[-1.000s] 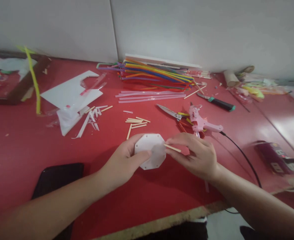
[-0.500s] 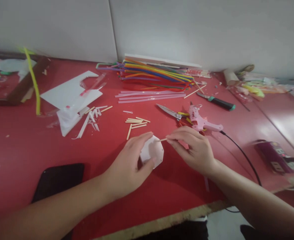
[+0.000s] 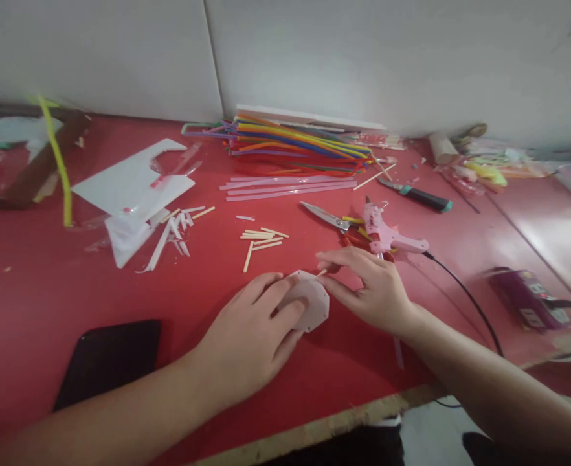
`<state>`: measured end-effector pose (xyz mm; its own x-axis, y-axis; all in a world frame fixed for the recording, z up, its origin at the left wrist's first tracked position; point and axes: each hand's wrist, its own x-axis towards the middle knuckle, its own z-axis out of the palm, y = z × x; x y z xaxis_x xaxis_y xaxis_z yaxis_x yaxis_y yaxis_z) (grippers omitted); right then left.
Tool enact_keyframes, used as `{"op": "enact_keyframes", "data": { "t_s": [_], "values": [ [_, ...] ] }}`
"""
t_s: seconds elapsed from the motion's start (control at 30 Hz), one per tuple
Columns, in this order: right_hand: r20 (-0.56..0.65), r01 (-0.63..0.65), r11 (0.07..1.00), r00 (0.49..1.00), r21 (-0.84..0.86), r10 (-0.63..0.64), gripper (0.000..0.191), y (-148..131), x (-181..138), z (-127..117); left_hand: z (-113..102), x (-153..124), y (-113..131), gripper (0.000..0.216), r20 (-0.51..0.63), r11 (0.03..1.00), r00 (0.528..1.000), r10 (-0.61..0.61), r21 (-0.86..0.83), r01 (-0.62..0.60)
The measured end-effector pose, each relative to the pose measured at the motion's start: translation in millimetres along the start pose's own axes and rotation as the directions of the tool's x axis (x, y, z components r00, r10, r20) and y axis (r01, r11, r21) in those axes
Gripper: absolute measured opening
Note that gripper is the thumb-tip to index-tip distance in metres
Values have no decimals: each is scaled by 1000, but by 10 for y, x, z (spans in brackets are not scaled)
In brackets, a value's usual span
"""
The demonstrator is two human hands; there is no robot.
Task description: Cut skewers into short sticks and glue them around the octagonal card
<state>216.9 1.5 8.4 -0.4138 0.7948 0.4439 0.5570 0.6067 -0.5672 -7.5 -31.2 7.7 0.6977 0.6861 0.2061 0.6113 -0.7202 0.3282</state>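
Observation:
My left hand [image 3: 259, 330] lies on top of a white octagonal foam piece [image 3: 314, 304] and presses it against the red table [image 3: 208, 272]; its fingers are stretched flat over it. My right hand [image 3: 370, 291] pinches a short wooden stick [image 3: 321, 273] at the octagon's far right edge. Only the stick's tip shows between the fingers. Several more cut sticks [image 3: 261, 238] lie just beyond the octagon.
A pink glue gun [image 3: 387, 236] with a black cord and scissors [image 3: 327, 217] lie behind my right hand. Coloured straws [image 3: 300, 145], a utility knife [image 3: 419, 196], white foam sheets [image 3: 130, 184], a black phone [image 3: 105, 362] and a purple power strip [image 3: 526, 298] surround the spot.
The octagon went from held up and tilted to flat on the table under my left hand. My right hand brought the stick down to its edge.

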Motion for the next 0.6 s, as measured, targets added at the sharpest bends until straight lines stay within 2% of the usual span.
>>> {"op": "enact_keyframes", "data": {
  "t_s": [0.17, 0.3, 0.43, 0.6],
  "values": [
    [35, 9, 998, 999, 54, -11, 35, -22, -17, -34, 37, -69, 42, 24, -108, 989, 992, 69, 141, -54],
    [0, 51, 997, 999, 59, -51, 21, -22, -2, -38, 98, -92, 56, 28, -104, 970, 983, 153, 208, -129],
    [-21, 82, 996, 996, 15, -82, 17, -11, 7, -15, 132, -90, 42, 32, -81, 964, 980, 183, 213, -162],
    [-29, 113, 994, 993, 11, -113, 20, 0, 0, 5, 116, -86, 15, 35, -77, 976, 980, 182, 137, -170]
  ]
}}
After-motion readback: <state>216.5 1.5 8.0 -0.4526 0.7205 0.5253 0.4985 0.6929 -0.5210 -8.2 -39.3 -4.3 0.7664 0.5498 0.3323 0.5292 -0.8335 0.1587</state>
